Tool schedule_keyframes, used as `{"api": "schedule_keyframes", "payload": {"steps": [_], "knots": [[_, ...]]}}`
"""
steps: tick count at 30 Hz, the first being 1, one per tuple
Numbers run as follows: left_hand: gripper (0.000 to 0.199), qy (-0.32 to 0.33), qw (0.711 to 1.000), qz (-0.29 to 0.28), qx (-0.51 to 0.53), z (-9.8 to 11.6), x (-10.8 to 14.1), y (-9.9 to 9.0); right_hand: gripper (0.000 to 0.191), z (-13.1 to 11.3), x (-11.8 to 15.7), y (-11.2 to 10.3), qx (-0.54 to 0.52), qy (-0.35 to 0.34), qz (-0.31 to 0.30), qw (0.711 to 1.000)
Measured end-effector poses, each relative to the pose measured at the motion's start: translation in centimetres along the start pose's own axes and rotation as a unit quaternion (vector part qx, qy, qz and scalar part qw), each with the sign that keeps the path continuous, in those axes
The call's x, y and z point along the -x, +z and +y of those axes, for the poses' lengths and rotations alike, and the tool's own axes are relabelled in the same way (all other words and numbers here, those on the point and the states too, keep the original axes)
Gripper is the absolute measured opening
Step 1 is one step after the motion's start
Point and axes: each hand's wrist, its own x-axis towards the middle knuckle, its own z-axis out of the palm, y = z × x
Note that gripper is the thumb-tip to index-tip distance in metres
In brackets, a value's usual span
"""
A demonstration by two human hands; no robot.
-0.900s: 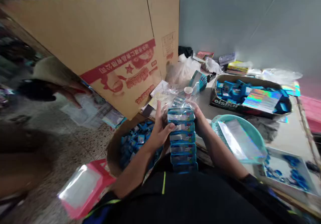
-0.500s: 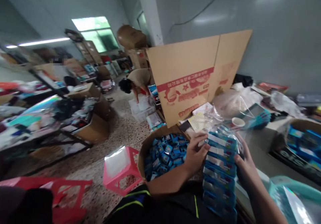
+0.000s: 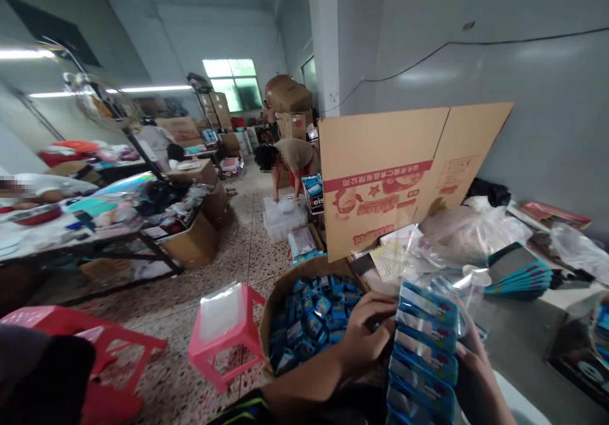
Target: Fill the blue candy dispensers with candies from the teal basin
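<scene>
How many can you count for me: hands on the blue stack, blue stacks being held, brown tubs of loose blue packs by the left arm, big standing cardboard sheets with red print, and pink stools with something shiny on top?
Left hand and right hand: 2
Held blue stack: 1
Brown tub: 1
Cardboard sheet: 1
Shiny-topped pink stool: 1
Total: 6

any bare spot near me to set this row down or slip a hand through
Bare grey tabletop shows between the fanned cards, the black carton and the right hand. Terrazzo floor lies open between the glossy-topped pink stool, the brown carton and the translucent bin. Crowded: the tabletop's wall side, with plastic bags, and the carton heaped with blue cases.
</scene>
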Motion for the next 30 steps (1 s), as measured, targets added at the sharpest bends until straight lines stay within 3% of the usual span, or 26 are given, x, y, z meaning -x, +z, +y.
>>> {"api": "schedule_keyframes", "payload": {"steps": [5,10,15,20,26,30], "knots": [[0.030,0.065,0.992,0.033,-0.104,0.2,0.8,-0.6,0.110,0.4,0.7,1.3,0.005,-0.003,0.015,1.000],[0.028,0.110,0.973,0.070,-0.192,0.4,0.8,-0.3,0.113,1.6,-0.3,1.3,0.049,-0.024,0.104,0.993],[0.026,0.094,0.974,0.094,-0.181,0.6,0.6,0.2,0.111,2.3,-0.8,0.8,0.118,-0.071,0.112,0.984],[0.022,0.080,0.977,0.097,-0.170,0.1,1.0,0.6,0.096,2.8,0.4,1.0,0.162,-0.168,0.123,0.965],[0.030,0.086,0.981,0.067,-0.158,-0.3,1.6,0.9,0.065,3.8,1.1,-0.9,0.221,-0.203,0.135,0.944],[0.026,0.088,0.980,0.020,-0.180,-0.5,1.8,0.4,0.062,3.9,1.9,-1.3,0.233,-0.228,0.151,0.933]]}}
